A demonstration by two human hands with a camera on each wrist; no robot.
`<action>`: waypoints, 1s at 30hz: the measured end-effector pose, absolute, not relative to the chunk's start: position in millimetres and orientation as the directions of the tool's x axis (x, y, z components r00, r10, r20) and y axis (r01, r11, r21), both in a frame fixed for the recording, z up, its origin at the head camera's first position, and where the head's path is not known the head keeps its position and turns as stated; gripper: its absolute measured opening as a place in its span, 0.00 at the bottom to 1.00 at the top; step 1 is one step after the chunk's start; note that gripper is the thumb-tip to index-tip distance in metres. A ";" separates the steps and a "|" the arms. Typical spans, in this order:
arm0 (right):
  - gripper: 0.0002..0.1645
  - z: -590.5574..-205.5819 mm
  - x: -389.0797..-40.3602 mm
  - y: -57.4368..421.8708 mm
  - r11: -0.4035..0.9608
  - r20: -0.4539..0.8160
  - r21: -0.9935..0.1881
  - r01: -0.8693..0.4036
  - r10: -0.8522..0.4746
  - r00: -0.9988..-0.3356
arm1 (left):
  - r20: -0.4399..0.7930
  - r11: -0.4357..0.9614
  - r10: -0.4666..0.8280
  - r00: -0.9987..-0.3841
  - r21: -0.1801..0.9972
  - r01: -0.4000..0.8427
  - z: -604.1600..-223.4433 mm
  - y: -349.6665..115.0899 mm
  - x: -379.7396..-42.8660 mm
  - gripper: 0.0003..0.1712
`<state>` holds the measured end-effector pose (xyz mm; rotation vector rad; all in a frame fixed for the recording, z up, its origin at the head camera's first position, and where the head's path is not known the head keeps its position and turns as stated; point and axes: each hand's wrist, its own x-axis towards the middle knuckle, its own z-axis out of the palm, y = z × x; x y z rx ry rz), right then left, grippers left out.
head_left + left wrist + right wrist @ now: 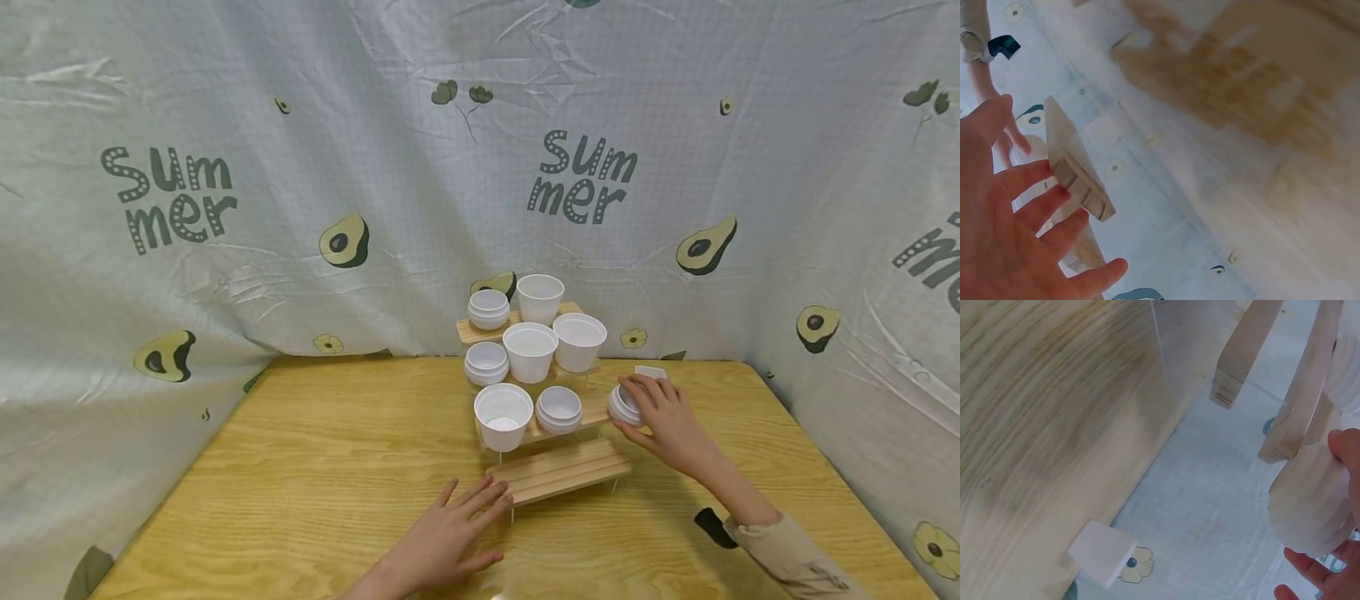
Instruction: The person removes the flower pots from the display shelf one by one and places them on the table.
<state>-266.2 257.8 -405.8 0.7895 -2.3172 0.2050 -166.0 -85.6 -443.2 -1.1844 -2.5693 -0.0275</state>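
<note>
My right hand (667, 417) grips a small round white pot (619, 407) with thumb and fingers, beside the right end of the second-lowest plank (596, 410) of a stepped wooden stand. The right wrist view shows its ribbed, rounded side. On that same plank stand a taller tapered white pot (503, 417) and another small round pot (559, 410). My left hand (450, 537) has its fingers spread and straight, with fingertips at the left end of the bare lowest plank (562, 472). In the left wrist view those fingertips meet the plank's grooved end (1088, 190).
Higher planks carry more white pots, including a tapered one (530, 354) and a round one (488, 310). Another white tapered pot (1102, 551) is on the table (322, 467) behind my right hand. Clear side panels (1197, 344) support the stand. A printed curtain (420, 183) hangs behind.
</note>
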 end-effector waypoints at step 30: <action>0.36 -422.4 -280.0 303.2 0.845 0.663 0.079 -0.528 -0.440 -0.606 | 0.271 0.668 0.730 -0.627 -0.091 0.739 -443.8 -86.1 -168.6 0.33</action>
